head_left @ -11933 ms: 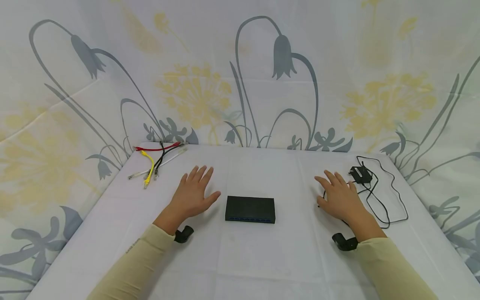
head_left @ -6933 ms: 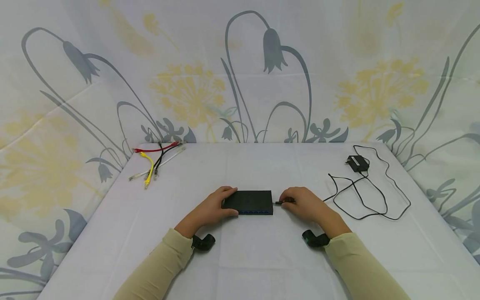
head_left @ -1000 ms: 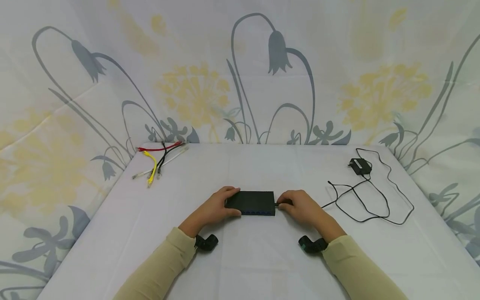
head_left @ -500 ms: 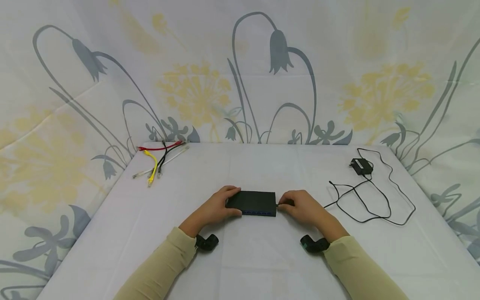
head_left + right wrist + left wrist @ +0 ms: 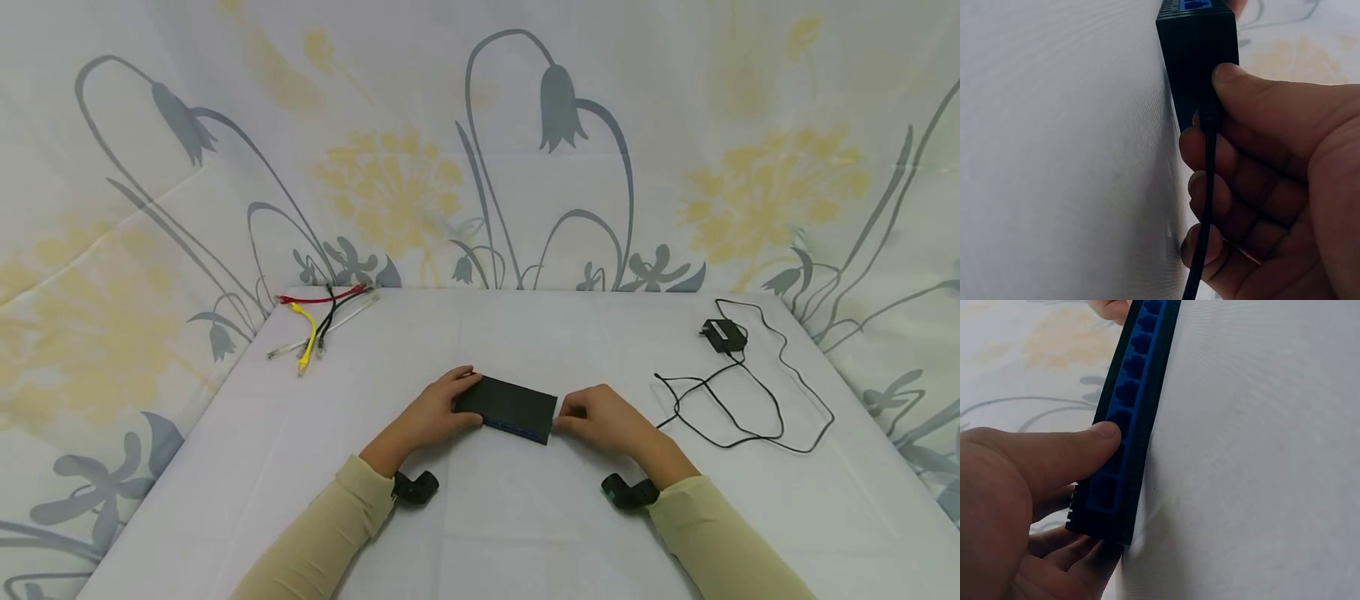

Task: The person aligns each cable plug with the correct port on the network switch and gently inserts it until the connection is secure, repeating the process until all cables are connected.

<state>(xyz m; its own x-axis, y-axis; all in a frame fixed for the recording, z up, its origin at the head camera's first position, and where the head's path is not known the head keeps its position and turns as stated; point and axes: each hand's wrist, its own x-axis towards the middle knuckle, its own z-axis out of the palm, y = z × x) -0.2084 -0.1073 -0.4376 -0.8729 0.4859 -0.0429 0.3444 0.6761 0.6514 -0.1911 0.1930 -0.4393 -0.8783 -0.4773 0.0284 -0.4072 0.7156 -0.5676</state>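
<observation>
A black network switch (image 5: 517,408) sits at an angle on the white-covered table, its right end nearer the person. My left hand (image 5: 429,419) grips its left end; in the left wrist view the thumb lies over the row of blue ports (image 5: 1134,367), with fingers behind and under the end. At the opposite end, my right hand (image 5: 606,425) pinches the black power plug (image 5: 1210,114) between thumb and fingers. The plug points into the switch's side face, the thumb tip right at that face. Its thin cord (image 5: 1197,269) runs down past the curled fingers.
A black power adapter (image 5: 724,336) with a looped cord (image 5: 780,415) lies on the right side of the table (image 5: 480,533). At the back left are short network cables: red (image 5: 318,299), yellow (image 5: 308,335), black and white. A flowered cloth (image 5: 405,192) hangs behind.
Over the last half second the switch has turned, its right end swinging toward the person. Both hands stay at its ends. Earlier, the hands were open and apart, then took the switch and plug.
</observation>
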